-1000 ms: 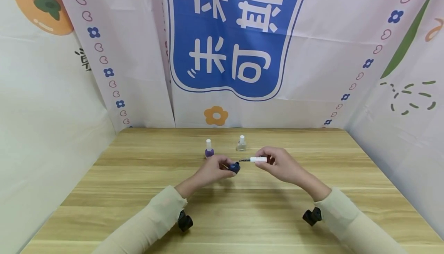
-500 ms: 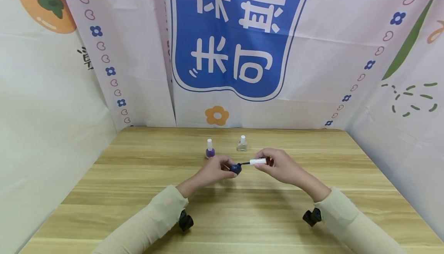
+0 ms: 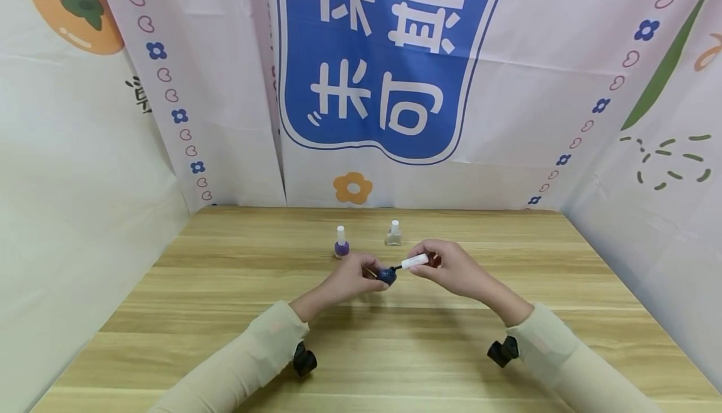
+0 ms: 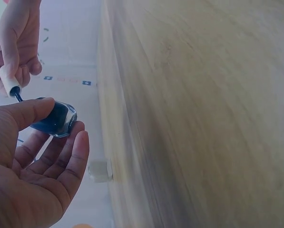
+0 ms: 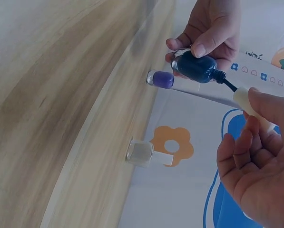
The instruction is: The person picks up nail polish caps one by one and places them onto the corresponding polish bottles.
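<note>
My left hand [image 3: 356, 275] pinches a dark blue nail polish bottle [image 3: 387, 276] between thumb and fingers, tilted with its neck to the right. In my right hand [image 3: 451, 267] is the bottle's white cap [image 3: 415, 261], gripped between thumb and fingers. The cap's dark brush stem [image 5: 230, 85] runs into the threaded neck of the bottle, and the brush tip is hidden inside. A gap with bare stem shows between cap and neck. Both hands are held above the wooden table [image 3: 361, 338].
Behind my left hand stands a purple nail polish bottle [image 3: 341, 249] with a white cap. A clear bottle [image 3: 393, 236], also white-capped, stands farther back, to its right. Printed white cloth [image 3: 237, 150] hangs along the table's back and sides.
The brush, outside the bottle's mouth a second ago, has gone into the neck. The cap has moved left and tilted closer to the bottle, while the left hand shifted slightly right.
</note>
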{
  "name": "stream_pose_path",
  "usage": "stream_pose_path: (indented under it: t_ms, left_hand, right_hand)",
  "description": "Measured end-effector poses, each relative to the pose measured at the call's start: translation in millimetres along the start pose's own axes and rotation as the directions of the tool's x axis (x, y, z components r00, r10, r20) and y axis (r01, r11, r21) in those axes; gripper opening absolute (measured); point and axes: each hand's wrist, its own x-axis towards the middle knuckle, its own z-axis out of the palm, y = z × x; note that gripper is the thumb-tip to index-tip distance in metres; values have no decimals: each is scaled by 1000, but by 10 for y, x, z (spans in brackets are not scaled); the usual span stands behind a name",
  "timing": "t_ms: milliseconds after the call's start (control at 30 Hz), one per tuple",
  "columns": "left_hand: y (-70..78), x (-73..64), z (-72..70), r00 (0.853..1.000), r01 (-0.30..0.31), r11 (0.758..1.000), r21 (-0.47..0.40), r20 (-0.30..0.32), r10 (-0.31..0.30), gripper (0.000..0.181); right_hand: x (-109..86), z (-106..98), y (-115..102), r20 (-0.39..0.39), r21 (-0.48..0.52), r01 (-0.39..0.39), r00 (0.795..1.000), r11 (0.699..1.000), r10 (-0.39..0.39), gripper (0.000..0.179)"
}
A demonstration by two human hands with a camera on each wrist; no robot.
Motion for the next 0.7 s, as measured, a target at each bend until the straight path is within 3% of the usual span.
stream_pose_path:
  t_ms: [200,500,700]
  left_hand:
    - [-9,8,42,1000,-16,1000,-3,-4,16,17]
    - [-10,8,81,1000,-19,1000,-2,-17,19,19]
    - [14,-16,91,1000,-2,999,-49,-13,1,18]
  right_hand:
    - [35,73,-44,-35,38,-13,999,999,14,10]
    - [4,89,-374,-62,114,-27,997,993,35,8]
    - [23,128,-383,-57,113,-4,998,994,10,11]
